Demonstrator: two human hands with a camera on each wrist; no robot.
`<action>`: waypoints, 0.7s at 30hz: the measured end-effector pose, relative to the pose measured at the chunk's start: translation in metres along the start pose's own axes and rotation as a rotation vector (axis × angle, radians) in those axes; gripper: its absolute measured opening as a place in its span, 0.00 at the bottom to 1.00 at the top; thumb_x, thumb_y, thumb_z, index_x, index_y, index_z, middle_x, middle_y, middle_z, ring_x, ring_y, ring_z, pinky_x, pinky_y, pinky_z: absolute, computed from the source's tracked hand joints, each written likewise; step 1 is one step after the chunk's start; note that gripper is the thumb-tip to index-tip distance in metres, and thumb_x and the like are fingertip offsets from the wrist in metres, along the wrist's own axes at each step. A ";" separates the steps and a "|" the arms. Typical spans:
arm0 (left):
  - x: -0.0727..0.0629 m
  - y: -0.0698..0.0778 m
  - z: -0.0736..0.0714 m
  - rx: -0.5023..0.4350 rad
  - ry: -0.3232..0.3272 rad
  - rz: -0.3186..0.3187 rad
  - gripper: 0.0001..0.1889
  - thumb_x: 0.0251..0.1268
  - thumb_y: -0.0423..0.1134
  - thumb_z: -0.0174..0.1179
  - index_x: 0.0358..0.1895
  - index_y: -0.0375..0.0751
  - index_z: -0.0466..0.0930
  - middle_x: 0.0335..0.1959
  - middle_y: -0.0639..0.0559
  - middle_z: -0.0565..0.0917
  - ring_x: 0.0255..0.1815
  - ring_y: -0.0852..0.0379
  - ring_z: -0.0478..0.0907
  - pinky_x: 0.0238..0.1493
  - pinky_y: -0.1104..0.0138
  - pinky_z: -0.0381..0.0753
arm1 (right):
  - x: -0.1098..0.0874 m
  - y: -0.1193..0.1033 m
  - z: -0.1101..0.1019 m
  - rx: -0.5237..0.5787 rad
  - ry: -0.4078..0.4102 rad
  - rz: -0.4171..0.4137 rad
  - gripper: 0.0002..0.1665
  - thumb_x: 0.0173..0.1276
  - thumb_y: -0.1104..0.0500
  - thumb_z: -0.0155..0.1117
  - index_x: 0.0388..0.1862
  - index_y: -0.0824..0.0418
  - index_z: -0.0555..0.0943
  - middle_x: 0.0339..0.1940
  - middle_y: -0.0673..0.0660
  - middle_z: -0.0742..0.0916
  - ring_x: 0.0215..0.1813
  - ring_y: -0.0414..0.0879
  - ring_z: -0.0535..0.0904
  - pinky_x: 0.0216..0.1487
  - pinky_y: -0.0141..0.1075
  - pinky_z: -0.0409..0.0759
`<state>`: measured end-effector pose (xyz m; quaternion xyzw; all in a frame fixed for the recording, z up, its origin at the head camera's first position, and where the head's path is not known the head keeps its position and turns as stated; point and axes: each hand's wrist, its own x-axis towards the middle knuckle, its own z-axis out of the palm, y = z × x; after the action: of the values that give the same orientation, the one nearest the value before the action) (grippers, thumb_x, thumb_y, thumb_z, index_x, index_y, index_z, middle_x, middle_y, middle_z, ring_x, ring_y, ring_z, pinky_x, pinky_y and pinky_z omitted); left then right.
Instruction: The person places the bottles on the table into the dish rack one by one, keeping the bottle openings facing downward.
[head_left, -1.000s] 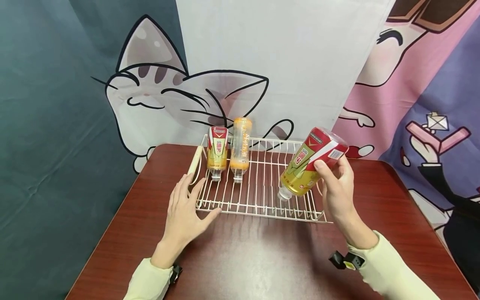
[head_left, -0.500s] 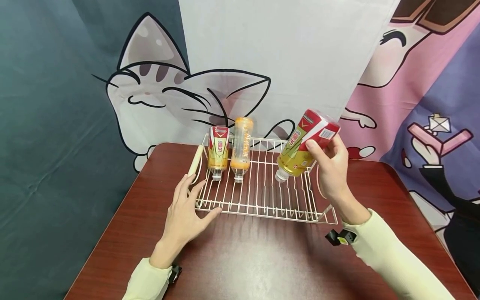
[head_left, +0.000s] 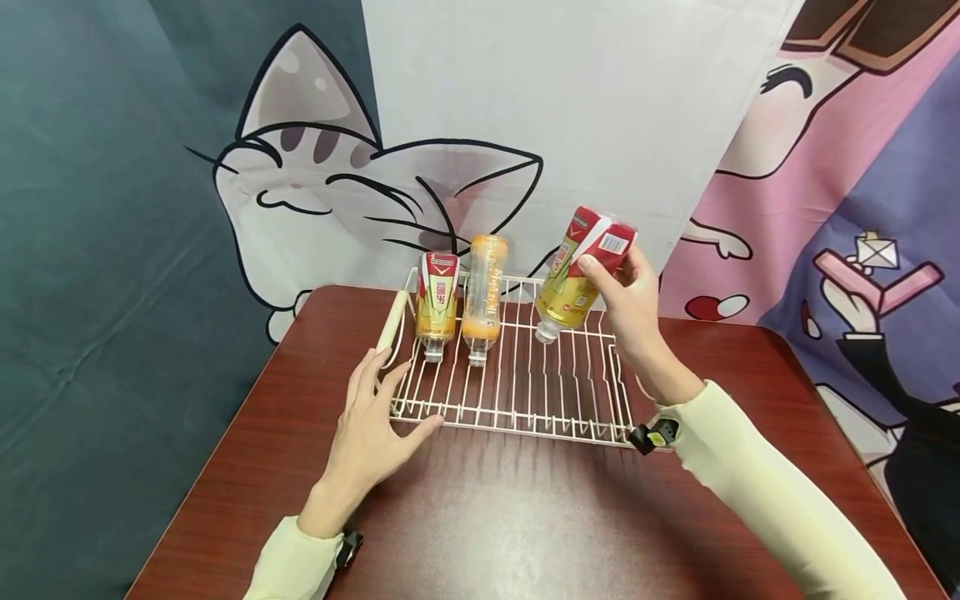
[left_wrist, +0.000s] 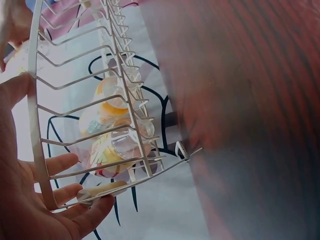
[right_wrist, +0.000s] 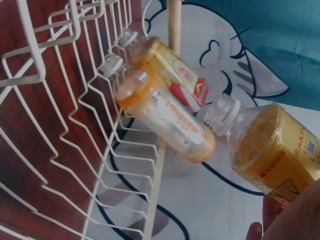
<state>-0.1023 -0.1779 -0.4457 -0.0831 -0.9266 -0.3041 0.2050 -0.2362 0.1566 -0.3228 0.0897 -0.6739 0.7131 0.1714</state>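
Observation:
My right hand (head_left: 630, 308) grips a red-and-gold drink bottle (head_left: 585, 271), tilted neck down above the right half of a white wire rack (head_left: 615, 336). The right wrist view shows its uncapped clear neck pointing toward the rack, near an orange-patterned clear bottle (right_wrist: 167, 117). That bottle leans neck down in the rack beside another red-and-gold bottle (head_left: 437, 300) at the left end. My left hand (head_left: 367, 442) holds the rack's left front corner, thumb at the front rail and fingers by the pale side handle (head_left: 393, 321). The left wrist view shows fingers around the rack's end (left_wrist: 45, 185).
The rack stands toward the back of a dark red wooden table (head_left: 480, 517). A cartoon-printed cloth (head_left: 585, 108) hangs close behind it. Bare wire slots lie right of the orange-patterned bottle.
My right hand has carried its bottle left and away from me, raising it over the rack. The left hand and the two racked bottles stay in place.

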 end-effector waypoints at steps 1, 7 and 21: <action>0.000 0.000 0.000 0.000 -0.002 -0.001 0.47 0.58 0.63 0.80 0.77 0.43 0.78 0.87 0.40 0.62 0.90 0.41 0.54 0.47 0.32 0.87 | 0.001 0.002 0.001 -0.013 -0.006 0.013 0.15 0.76 0.59 0.73 0.59 0.52 0.84 0.48 0.47 0.89 0.47 0.41 0.84 0.52 0.32 0.83; 0.000 0.000 -0.002 0.005 -0.010 -0.004 0.47 0.58 0.63 0.80 0.77 0.43 0.78 0.87 0.40 0.62 0.90 0.41 0.53 0.49 0.31 0.87 | 0.008 0.013 0.007 -0.054 -0.020 0.061 0.18 0.76 0.56 0.73 0.61 0.55 0.83 0.49 0.48 0.87 0.47 0.42 0.83 0.52 0.33 0.83; -0.001 0.000 -0.002 0.006 -0.008 -0.004 0.46 0.59 0.63 0.80 0.77 0.43 0.78 0.87 0.40 0.62 0.90 0.41 0.54 0.48 0.33 0.87 | 0.020 0.030 0.016 -0.248 -0.147 0.251 0.36 0.78 0.48 0.73 0.74 0.69 0.76 0.57 0.56 0.82 0.57 0.44 0.78 0.59 0.36 0.82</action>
<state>-0.1012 -0.1792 -0.4446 -0.0817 -0.9285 -0.3013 0.2012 -0.2677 0.1420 -0.3422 0.0351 -0.7733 0.6317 0.0411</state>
